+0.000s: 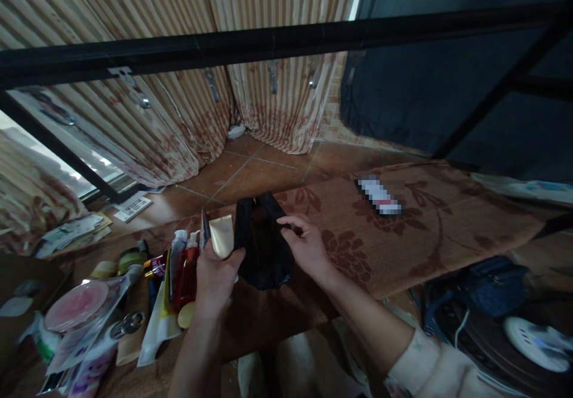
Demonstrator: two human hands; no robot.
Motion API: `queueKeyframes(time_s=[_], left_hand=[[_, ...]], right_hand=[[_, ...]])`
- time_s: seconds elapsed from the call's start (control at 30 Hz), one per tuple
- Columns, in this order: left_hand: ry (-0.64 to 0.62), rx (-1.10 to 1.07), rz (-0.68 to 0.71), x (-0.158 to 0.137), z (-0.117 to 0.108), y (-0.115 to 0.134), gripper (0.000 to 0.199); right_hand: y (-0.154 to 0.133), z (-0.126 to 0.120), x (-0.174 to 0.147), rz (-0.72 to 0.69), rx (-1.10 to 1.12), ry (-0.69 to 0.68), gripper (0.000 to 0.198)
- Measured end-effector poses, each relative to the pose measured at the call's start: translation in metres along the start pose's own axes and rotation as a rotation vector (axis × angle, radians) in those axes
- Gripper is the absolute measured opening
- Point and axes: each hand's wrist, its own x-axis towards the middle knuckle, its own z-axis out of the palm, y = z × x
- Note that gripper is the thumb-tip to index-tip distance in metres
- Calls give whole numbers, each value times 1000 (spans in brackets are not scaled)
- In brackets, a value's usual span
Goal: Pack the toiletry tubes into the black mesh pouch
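A small black pouch with its mouth open faces up near the middle of the cloth-covered table. My right hand pinches its right edge between thumb and fingers. My left hand is closed around a gold squeeze tube, with the thumb against the pouch's left side. A dark slim tube shows just behind the left hand; whether it is held I cannot tell. Left of that hand lie a red pump bottle, a yellow-and-white tube and a clear-capped bottle. The pouch's inside is dark.
Toiletries crowd the left, including a round pink item in clear plastic. A phone lies on the brown patterned tablecloth. A dark metal rail with clips crosses ahead. A blue bag sits at lower right.
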Motion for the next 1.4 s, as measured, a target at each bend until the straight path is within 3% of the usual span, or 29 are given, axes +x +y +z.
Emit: queueKeyframes(time_s=[1.4], left_hand=[[4,-21,-25,-3,3,12,43]], right_hand=[[5,2,0,13,-9,-19,19]])
